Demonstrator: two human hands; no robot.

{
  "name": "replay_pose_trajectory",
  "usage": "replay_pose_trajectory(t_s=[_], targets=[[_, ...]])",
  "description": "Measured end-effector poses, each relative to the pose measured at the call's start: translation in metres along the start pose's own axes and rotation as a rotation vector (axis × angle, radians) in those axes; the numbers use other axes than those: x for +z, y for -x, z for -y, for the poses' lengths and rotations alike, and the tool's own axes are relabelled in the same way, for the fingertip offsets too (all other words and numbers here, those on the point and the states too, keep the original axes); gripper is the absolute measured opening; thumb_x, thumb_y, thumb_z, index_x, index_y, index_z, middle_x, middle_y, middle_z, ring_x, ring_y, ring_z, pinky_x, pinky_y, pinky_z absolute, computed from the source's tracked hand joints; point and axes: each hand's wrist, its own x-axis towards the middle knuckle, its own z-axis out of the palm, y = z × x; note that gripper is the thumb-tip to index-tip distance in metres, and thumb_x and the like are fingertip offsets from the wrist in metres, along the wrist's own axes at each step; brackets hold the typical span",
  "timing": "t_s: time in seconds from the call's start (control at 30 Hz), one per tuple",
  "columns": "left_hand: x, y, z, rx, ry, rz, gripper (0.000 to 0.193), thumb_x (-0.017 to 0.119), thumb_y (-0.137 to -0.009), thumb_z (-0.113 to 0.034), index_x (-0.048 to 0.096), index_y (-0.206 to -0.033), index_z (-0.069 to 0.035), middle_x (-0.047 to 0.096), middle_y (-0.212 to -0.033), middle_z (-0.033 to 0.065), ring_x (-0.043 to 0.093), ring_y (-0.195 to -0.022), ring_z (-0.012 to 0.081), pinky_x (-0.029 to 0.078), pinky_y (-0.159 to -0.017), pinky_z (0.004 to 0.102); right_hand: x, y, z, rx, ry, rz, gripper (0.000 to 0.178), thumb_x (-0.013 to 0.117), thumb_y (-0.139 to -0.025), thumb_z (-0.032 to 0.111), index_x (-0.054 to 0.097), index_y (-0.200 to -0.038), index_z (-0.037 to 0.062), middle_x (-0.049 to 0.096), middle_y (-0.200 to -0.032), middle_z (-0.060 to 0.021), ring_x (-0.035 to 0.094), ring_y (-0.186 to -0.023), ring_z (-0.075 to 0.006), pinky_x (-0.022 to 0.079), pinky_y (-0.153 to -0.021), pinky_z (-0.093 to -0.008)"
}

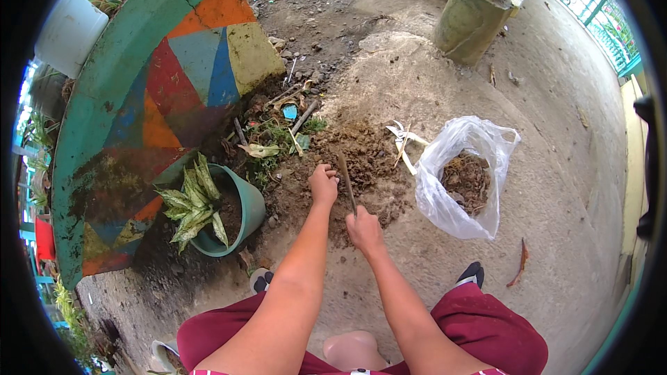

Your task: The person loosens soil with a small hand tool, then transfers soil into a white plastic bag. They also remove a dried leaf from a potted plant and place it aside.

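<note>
My right hand is closed round the lower end of a long, narrow, soil-brown tool, like a blade or flat stick. Its far end points away from me over a heap of loose brown soil. Just left of the tool, my left hand is at the near edge of the heap with its fingers curled in; whatever they may hold is hidden. To the right stands an open clear plastic bag with dark soil and dry plant bits inside.
At the left, a green pot with a leafy variegated plant leans beside a painted concrete wall. Twigs and weeds lie beyond my left hand. White strips touch the bag's left side. A concrete post rises far right.
</note>
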Motion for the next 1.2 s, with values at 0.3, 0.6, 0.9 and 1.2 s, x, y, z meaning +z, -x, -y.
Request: replay_pose_trajectory(t_s=[0.3, 0.6, 0.9, 1.2], targets=[[0.002, -0.008, 0.009, -0.02, 0.079, -0.014, 0.028, 0.063, -0.078, 0.008, 0.058, -0.105, 0.004, 0.066, -0.095, 0.0149, 0.066, -0.086, 0.0222, 0.056, -0.072, 0.031, 0.024, 0.0, -0.022, 0.015, 0.078, 0.007, 0.026, 0.046, -0.086, 0.026, 0.05, -0.093, 0.0021, 0.062, -0.083, -0.0264, 0.06, -0.078, -0.0441, 0.048, -0.07, -0.0514], [-0.003, -0.004, 0.005, -0.102, 0.093, -0.023, 0.03, 0.066, -0.077, 0.006, 0.056, -0.105, 0.005, 0.066, -0.092, 0.0149, 0.066, -0.081, 0.0222, 0.058, -0.068, 0.0318, 0.009, 0.004, 0.009, -0.057, -0.029, -0.134, 0.025, 0.047, -0.086, 0.026, 0.051, -0.09, 0.0018, 0.062, -0.079, -0.0253, 0.06, -0.077, -0.044, 0.047, -0.068, -0.0521], [0.0, -0.004, 0.009, -0.001, 0.054, -0.025, 0.028, 0.065, -0.076, 0.009, 0.056, -0.102, 0.004, 0.065, -0.091, 0.0139, 0.065, -0.081, 0.0208, 0.058, -0.069, 0.0317, -0.005, 0.002, 0.008, -0.054, 0.045, -0.088, 0.022, 0.046, -0.086, 0.025, 0.05, -0.09, 0.003, 0.062, -0.078, -0.0243, 0.061, -0.075, -0.0428, 0.048, -0.068, -0.0515], [0.003, -0.001, 0.007, 0.001, -0.009, -0.062, 0.028, 0.064, -0.079, 0.006, 0.056, -0.105, 0.004, 0.065, -0.09, 0.0148, 0.065, -0.076, 0.0212, 0.057, -0.063, 0.0315, 0.018, -0.003, -0.024, 0.036, 0.093, 0.082, 0.025, 0.046, -0.086, 0.024, 0.053, -0.093, 0.001, 0.063, -0.081, -0.0242, 0.062, -0.078, -0.0415, 0.049, -0.07, -0.0502]])
